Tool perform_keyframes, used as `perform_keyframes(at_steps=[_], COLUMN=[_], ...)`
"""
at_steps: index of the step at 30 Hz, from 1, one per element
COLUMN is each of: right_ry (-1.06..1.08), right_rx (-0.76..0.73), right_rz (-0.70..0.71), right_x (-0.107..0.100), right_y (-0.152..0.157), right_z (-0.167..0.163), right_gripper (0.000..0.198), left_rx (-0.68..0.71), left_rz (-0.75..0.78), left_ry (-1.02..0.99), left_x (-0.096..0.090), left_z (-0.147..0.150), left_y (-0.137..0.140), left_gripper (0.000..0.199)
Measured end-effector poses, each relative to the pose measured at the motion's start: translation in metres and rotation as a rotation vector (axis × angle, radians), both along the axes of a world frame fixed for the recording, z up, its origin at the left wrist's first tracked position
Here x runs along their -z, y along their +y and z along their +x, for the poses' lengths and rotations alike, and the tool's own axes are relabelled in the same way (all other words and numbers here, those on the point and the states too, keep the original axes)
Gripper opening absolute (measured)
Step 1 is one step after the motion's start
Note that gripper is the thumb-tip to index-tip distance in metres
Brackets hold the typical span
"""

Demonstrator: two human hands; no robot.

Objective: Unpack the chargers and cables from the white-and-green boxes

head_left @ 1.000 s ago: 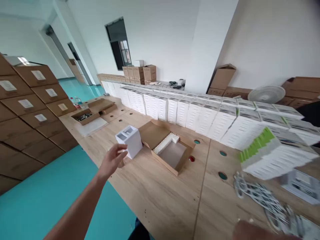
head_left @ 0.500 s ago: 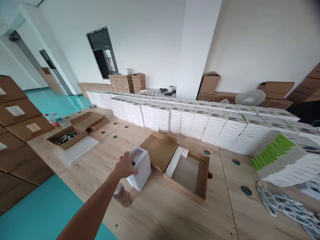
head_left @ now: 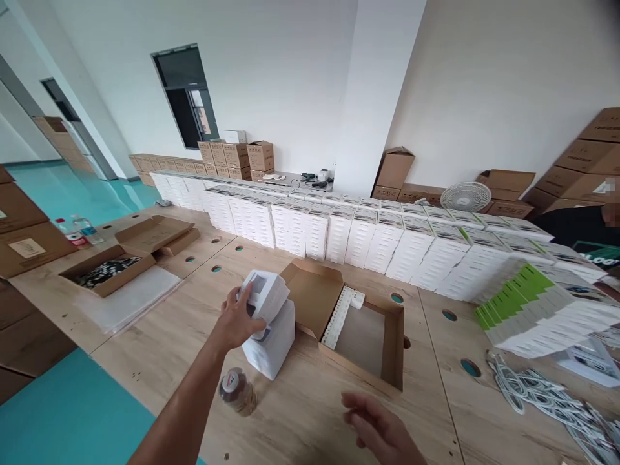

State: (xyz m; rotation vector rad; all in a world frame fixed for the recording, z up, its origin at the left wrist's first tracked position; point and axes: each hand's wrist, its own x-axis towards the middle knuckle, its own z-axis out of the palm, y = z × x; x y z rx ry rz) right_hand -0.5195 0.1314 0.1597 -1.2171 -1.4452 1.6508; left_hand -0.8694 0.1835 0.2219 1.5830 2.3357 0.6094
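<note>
My left hand point(head_left: 237, 316) is closed around a small white box point(head_left: 271, 294) with a grey panel. The box sits tilted just over another white box point(head_left: 276, 342) standing on the wooden table; I cannot tell whether they touch. Close to my left wrist is a clear jar point(head_left: 237, 391) with a pale lid and brownish contents. My right hand point(head_left: 375, 426) is over the front of the table, fingers loosely bent and apart, holding nothing. Beyond it lies an open cardboard carton point(head_left: 397, 349) with a row of small white pieces point(head_left: 339, 316) along its left side.
Long rows of stacked white sheets or flat boxes point(head_left: 339, 236) run along the table's back. At right are green-edged packs point(head_left: 516, 300) and coiled white cables point(head_left: 533, 387). Left are an open carton point(head_left: 104, 271) of dark items, plastic sheets point(head_left: 130, 297) and bottles point(head_left: 84, 229). A person point(head_left: 576, 223) is at far right.
My left hand has raised and tilted the upper white box off the lower one. My right hand has come into view at the bottom. The view has shifted to the right.
</note>
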Motion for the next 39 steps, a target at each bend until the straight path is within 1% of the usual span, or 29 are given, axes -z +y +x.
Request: perform_keyframes(at_steps=[2,4,6,7,8,9,10,11,12,14,16,17,18,20,22,24,26,28,29,31,33,34,36,38,39], right_ry=[0.055,0.117,0.221,0.288,0.353,0.405,0.443,0.471,0.488,0.497,0.460,0.421,0.379,0.288,0.176,0.052,-0.042,-0.069,-0.048,0.076,0.241,0.303,0.398,0.494,0.524], right_rx=[-0.048,-0.068,-0.063,-0.042,-0.004,0.036,0.078,0.123,0.178,0.353,0.571,0.645,0.688,0.705,0.702,0.701,0.688,0.638,0.588,0.474,0.404,0.397,0.427,0.486,0.540], right_rz=[-0.081,-0.103,-0.068,-0.032,0.009,0.047,0.071,0.072,0.045,-0.064,-0.173,-0.209,-0.238,-0.283,-0.317,-0.318,-0.284,-0.243,-0.225,-0.201,-0.196,-0.200,-0.233,-0.283,-0.309], right_x=[0.001,-0.003,-0.015,-0.022,-0.029,-0.034,-0.036,-0.033,-0.026,0.000,0.036,0.055,0.073,0.103,0.125,0.137,0.140,0.136,0.131,0.119,0.107,0.103,0.099,0.105,0.111], right_y=[0.011,0.019,0.024,0.025,0.025,0.025,0.025,0.025,0.025,0.023,0.015,0.009,0.001,-0.018,-0.038,-0.056,-0.068,-0.075,-0.075,-0.073,-0.069,-0.068,-0.070,-0.076,-0.079], right_z=[-0.019,-0.036,-0.048,-0.051,-0.053,-0.053,-0.050,-0.045,-0.037,-0.012,0.023,0.044,0.065,0.109,0.152,0.190,0.218,0.232,0.234,0.234,0.234,0.237,0.249,0.268,0.279], right_gripper=[0.052,0.055,0.056,0.055,0.052,0.047,0.040,0.034,0.029,0.028,0.034,0.037,0.039,0.041,0.041,0.040,0.040,0.040,0.037,0.030,0.026,0.028,0.033,0.035,0.036], left_rx=[-0.020,-0.002,0.099,0.177,0.247,0.296,0.319,0.328,0.322,0.261,0.151,0.104,0.068,0.038,0.051,0.060,0.072,0.098,0.121,0.158,0.183,0.199,0.215,0.190,0.147], left_rz=[0.003,0.066,0.152,0.172,0.181,0.179,0.167,0.154,0.142,0.110,0.047,0.009,-0.025,-0.085,-0.136,-0.184,-0.220,-0.242,-0.246,-0.247,-0.267,-0.281,-0.288,-0.280,-0.281], left_ry=[-0.029,-0.082,-0.187,-0.265,-0.343,-0.421,-0.507,-0.617,-0.752,-1.045,-1.227,-1.261,-1.269,-1.268,-1.283,-1.303,-1.319,-1.317,-1.312,-1.301,-1.343,-1.393,-1.518,-1.619,-1.644], left_x=[-0.010,-0.025,-0.037,-0.039,-0.037,-0.030,-0.019,-0.005,0.013,0.051,0.088,0.104,0.118,0.137,0.147,0.151,0.155,0.164,0.170,0.183,0.192,0.193,0.190,0.180,0.175], left_z=[0.002,0.013,0.036,0.052,0.070,0.089,0.109,0.129,0.147,0.177,0.197,0.204,0.209,0.218,0.230,0.251,0.282,0.319,0.339,0.379,0.416,0.433,0.464,0.486,0.493], left_y=[-0.006,-0.016,-0.029,-0.034,-0.039,-0.043,-0.046,-0.047,-0.048,-0.050,-0.052,-0.054,-0.057,-0.066,-0.076,-0.086,-0.094,-0.098,-0.099,-0.101,-0.103,-0.105,-0.111,-0.117,-0.120], left_gripper=[0.099,0.100,0.100,0.099,0.101,0.102,0.103,0.103,0.101,0.094,0.089,0.090,0.092,0.098,0.099,0.099,0.099,0.105,0.110,0.123,0.126,0.123,0.113,0.100,0.092])
